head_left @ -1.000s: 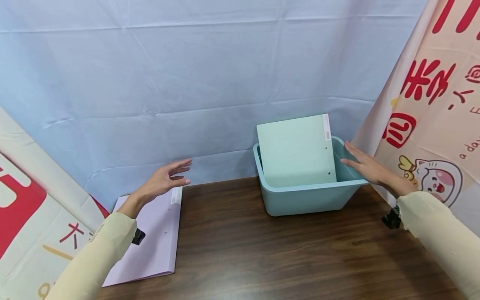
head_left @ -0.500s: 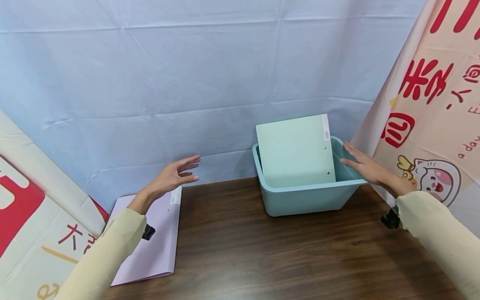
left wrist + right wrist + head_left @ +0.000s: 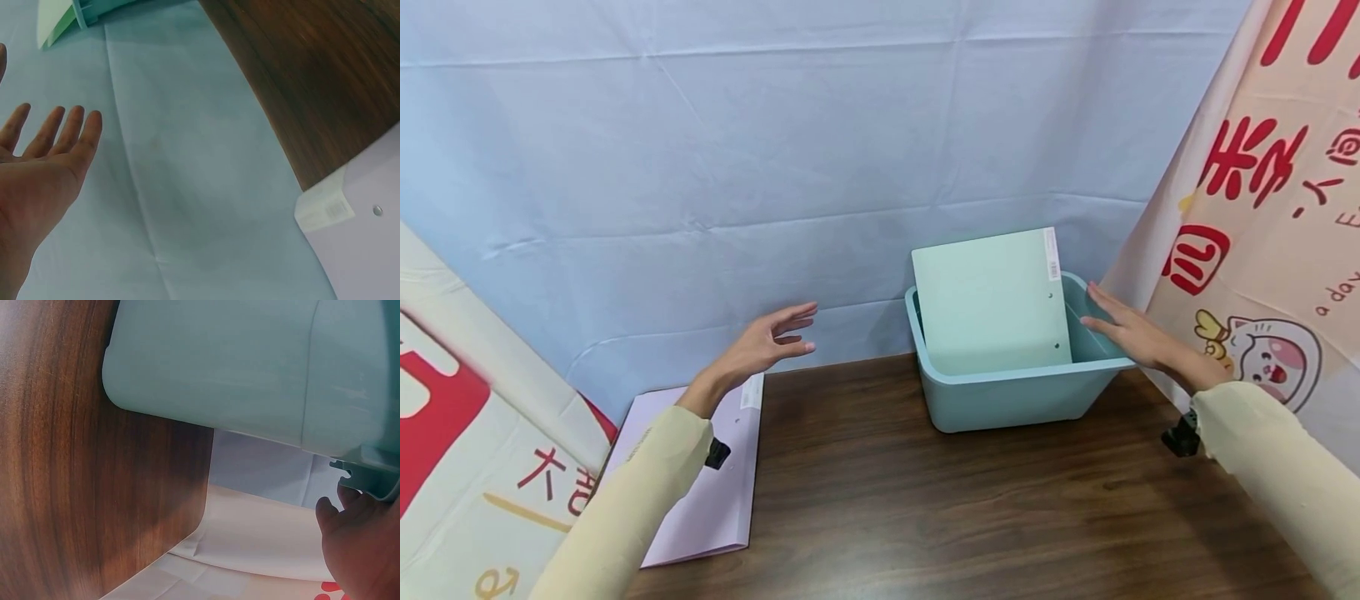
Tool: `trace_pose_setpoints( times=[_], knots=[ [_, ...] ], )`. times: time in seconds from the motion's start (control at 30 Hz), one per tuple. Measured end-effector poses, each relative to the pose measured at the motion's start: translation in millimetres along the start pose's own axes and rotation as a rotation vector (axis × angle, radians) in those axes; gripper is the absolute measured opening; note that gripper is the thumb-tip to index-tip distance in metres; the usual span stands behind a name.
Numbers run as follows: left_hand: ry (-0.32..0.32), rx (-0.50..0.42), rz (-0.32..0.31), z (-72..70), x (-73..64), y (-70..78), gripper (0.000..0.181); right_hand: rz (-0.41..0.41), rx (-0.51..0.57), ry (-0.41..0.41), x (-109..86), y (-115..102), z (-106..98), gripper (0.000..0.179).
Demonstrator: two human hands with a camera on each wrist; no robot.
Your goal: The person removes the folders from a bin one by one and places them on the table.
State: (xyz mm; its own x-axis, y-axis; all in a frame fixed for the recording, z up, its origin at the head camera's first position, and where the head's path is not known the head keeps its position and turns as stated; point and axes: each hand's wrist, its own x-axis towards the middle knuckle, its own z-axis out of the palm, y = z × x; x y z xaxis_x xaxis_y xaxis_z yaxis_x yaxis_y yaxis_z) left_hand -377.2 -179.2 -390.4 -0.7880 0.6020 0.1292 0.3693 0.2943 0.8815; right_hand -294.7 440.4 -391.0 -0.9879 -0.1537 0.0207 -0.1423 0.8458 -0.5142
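My left hand [image 3: 769,340] hovers with fingers spread and nothing in it, beyond the upper right corner of a lilac file folder [image 3: 722,500]. That folder lies flat on the table at the left; its label [image 3: 322,209] and a metal rivet show in the left wrist view. My right hand [image 3: 1131,329] holds the right rim of a pale blue-green plastic bin [image 3: 1015,404], thumb over the inside. Fingertips [image 3: 326,511] of that hand curl under the rim's lip in the right wrist view. A mint green file folder [image 3: 988,308] leans upright in the bin, sticking out above its rim.
The brown wooden table [image 3: 940,517] extends between the lilac folder and the bin. A pale blue cloth [image 3: 820,150] hangs behind the table. Printed cloths hang at both sides, the right cloth [image 3: 1255,275] close to the bin.
My left hand has moved right and slightly up, away from over the lilac folder, staying empty. The right hand, the bin and the mint green folder have stayed in place.
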Motion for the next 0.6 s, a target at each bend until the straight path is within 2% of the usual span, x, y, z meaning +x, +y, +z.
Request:
trace_pose_setpoints(
  times=[0.27,0.6],
  knots=[
    [-0.018,-0.051,0.013,9.5,12.9,6.5,0.075,-0.004,0.007,0.0,-1.0,0,0,0.082],
    [-0.028,-0.046,0.036,19.5,25.0,7.7,0.073,0.005,0.012,0.003,-1.1,0,0,0.082]
  ],
)
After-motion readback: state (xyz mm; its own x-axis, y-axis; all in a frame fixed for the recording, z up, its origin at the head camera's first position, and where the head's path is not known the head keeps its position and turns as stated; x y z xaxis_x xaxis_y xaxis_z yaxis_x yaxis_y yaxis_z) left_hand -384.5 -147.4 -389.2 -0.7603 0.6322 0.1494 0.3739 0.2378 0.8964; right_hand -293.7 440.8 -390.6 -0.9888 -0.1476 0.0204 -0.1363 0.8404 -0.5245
